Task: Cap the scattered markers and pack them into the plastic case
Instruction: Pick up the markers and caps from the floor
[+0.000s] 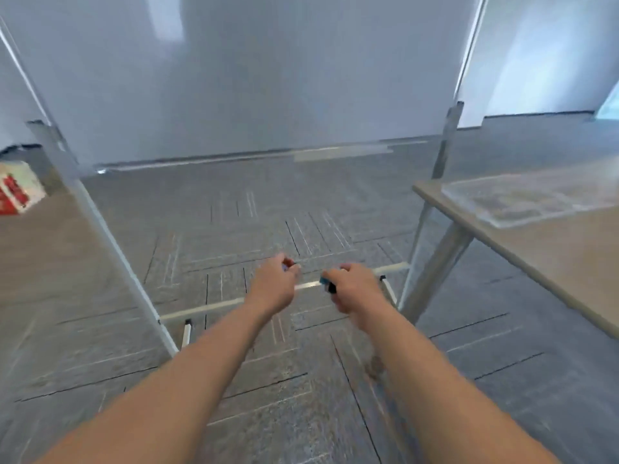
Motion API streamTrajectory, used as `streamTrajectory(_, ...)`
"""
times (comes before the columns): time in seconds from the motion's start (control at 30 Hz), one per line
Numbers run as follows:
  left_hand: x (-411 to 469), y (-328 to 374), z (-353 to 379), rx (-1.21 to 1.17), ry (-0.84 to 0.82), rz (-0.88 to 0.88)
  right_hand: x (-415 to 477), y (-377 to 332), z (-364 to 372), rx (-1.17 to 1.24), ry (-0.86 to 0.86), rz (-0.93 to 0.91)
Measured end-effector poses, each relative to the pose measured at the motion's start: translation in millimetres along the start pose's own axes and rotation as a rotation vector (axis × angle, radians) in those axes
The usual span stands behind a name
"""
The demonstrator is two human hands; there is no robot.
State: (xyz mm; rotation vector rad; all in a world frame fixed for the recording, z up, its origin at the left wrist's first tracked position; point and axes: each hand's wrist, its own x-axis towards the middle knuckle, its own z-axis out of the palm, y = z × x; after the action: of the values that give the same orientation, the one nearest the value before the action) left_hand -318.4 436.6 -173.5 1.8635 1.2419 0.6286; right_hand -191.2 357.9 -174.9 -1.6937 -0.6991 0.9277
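Observation:
Both my arms reach forward over the grey carpet in front of a whiteboard. My left hand is closed around small objects, with a red tip and a bluish bit showing at the fingers. My right hand is closed on markers, with a blue end and a black end sticking out on its left side. The picture is blurred, so I cannot tell caps from marker bodies. The clear plastic case lies open on a wooden table at the right, well apart from both hands.
A large whiteboard on a metal stand fills the space ahead, its foot bar just beyond my hands. The wooden table with a slanted grey leg stands at right. A red-and-white box sits at far left.

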Motion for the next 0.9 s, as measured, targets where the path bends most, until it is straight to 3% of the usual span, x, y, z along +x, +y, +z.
streamTrajectory(0.3, -110.2, 164.4, -6.0, -0.183, -0.04, 0.225, -156.0, -121.5, -138.5, 0.013, 0.155, -0.214)
streamTrajectory(0.53, -169.6, 275.8, 53.7, -0.157, -0.2, 0.396, -237.5, -141.4, -263.6, -0.14, 0.38, -0.353)
streamTrajectory(0.9, -228.6, 335.9, 214.1, 0.011, -0.664, 0.502, -291.7, -55.9, -399.0, -0.605, 0.664, -0.023)
